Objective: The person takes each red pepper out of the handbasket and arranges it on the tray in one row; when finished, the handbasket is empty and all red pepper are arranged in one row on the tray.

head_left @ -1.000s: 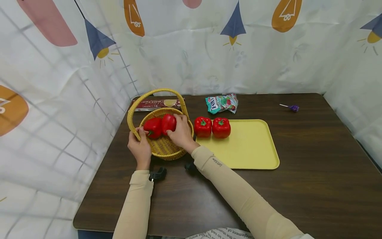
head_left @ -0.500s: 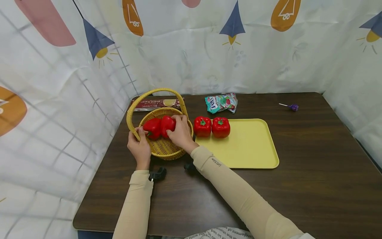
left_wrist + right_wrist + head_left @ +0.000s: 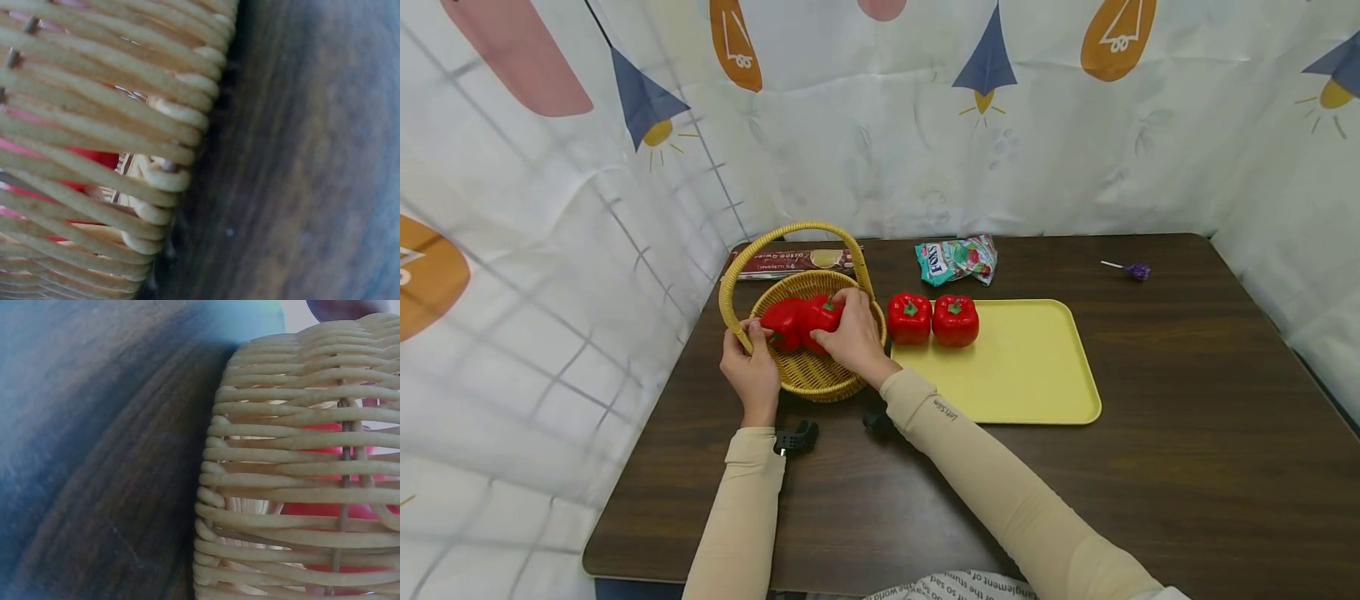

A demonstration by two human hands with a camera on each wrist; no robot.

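Note:
A yellow wicker basket [image 3: 816, 382] with a tall arched handle stands at the table's left. Two red bell peppers lie in it: one pepper [image 3: 781, 323] on the left with its stem toward the near side, and a second pepper [image 3: 815, 319] against it. My right hand [image 3: 856, 337] reaches over the rim and grips that second pepper, its green stem facing up. On the left side my left hand [image 3: 752, 371] holds the basket rim at the foot of the handle. Both wrist views show mostly the basket's woven wall [image 3: 106, 119], with red showing through the gaps.
Right of the basket, a yellow tray [image 3: 1030, 367] bears two more red peppers [image 3: 956, 321] at its far left corner. Behind are a dark red spaghetti box [image 3: 775, 264], a teal candy bag [image 3: 957, 260] and, farther right, a purple lollipop [image 3: 1138, 272].
The right hand's pepper has turned within the basket, so its stem now shows on top, and it has shifted slightly left. My left hand has stayed at the rim.

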